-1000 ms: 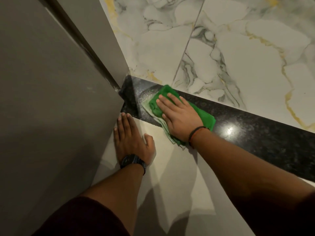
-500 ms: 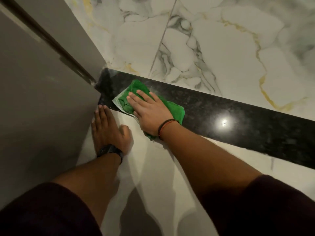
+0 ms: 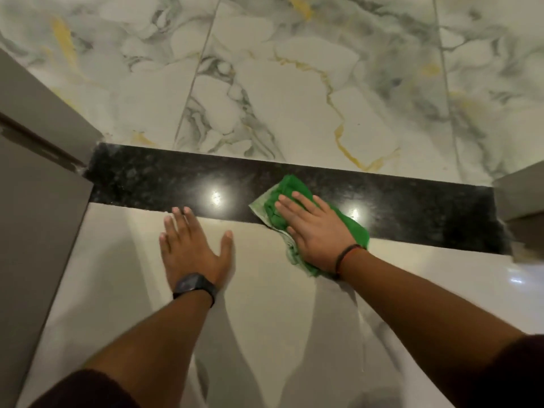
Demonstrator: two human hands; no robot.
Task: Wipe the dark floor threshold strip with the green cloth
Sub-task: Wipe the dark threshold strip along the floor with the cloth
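Both hands flat, nothing gripped: right hand [image 3: 316, 231] presses green cloth [image 3: 351, 228] onto dark threshold strip [image 3: 147, 181], left hand [image 3: 192, 245] w/ fingers spread on pale tile [image 3: 117, 260] beside it.

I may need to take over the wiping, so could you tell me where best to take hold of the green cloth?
Probably from above, palm flat on the bunched green cloth, as the right hand does: it lies flat, so pinch its pale left edge to lift.
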